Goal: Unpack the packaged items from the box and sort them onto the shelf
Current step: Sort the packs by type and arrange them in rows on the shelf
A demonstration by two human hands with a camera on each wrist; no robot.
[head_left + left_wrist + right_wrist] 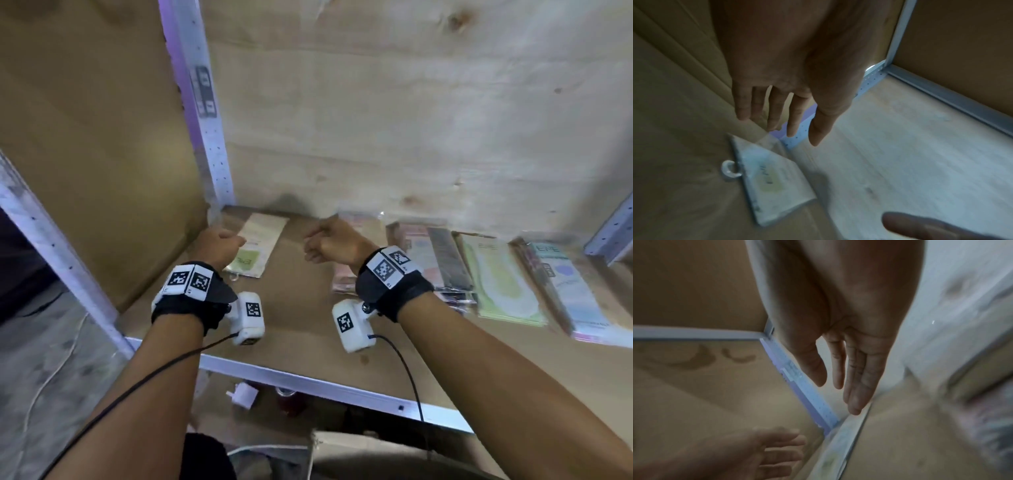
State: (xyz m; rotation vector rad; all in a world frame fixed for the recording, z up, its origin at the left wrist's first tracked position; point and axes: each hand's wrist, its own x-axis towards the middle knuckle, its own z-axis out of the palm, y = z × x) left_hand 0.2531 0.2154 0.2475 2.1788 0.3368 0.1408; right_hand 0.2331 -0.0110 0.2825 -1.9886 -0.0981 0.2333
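Observation:
A flat clear packet with a green oval label (pixel 257 241) (pixel 770 178) lies on the brown shelf board (pixel 298 308) near the back left corner, its white hang ring (pixel 729 168) toward the front. My left hand (pixel 219 245) (pixel 781 120) hovers just above and left of it with straight fingers, holding nothing. My right hand (pixel 329 240) (pixel 842 382) hangs over the bare board to the packet's right, fingers straight and empty. In the right wrist view the packet's edge (pixel 840 444) shows below the fingertips.
Several more flat packets (pixel 493 277) lie side by side along the right of the shelf. A perforated metal upright (pixel 205 113) stands at the back left corner beside a brown side panel (pixel 96 154). A metal rail (pixel 308 383) edges the shelf front.

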